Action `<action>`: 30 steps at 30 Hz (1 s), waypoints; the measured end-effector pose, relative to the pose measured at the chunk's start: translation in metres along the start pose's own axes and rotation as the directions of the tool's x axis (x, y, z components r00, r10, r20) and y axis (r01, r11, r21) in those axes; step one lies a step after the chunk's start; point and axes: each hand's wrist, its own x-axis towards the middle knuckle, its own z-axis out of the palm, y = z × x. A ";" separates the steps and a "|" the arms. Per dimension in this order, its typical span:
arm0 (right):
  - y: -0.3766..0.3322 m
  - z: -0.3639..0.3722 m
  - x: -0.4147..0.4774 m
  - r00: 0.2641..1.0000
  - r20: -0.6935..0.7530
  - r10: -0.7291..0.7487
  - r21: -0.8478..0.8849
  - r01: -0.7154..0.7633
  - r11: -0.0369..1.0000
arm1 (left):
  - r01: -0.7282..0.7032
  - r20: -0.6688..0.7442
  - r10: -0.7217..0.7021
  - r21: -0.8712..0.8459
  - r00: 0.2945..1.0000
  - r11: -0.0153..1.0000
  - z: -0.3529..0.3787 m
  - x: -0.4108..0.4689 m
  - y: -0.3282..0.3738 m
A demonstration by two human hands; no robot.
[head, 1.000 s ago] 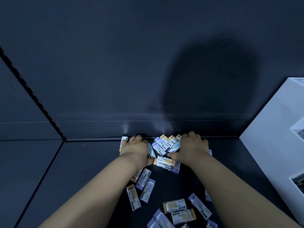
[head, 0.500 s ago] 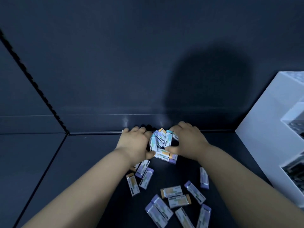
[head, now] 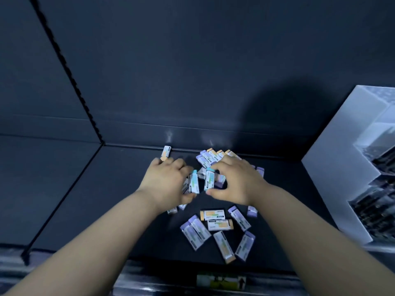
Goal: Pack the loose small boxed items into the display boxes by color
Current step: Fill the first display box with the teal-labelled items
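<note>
Centrally, left hand pinching a teal-capped box, right hand pinching another teal box, loose boxes scattered nearby

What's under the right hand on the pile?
The right hand pinches an upright teal-capped small box. Purple-ended small boxes poke out beneath it; anything under the palm is covered.

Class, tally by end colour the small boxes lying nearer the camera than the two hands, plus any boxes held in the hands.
Purple-ended boxes: 5
Orange-ended boxes: 3
Teal-ended boxes, one each in the left hand and right hand: 2
Total: 10
The bits beside the left wrist are too hidden to count.
</note>
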 end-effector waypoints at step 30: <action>-0.391 0.078 0.133 0.983 -0.033 -0.180 0.042 0.182 0.982 | 0.322 0.014 -0.322 -0.022 0.947 0.947 0.031 -0.244 -0.360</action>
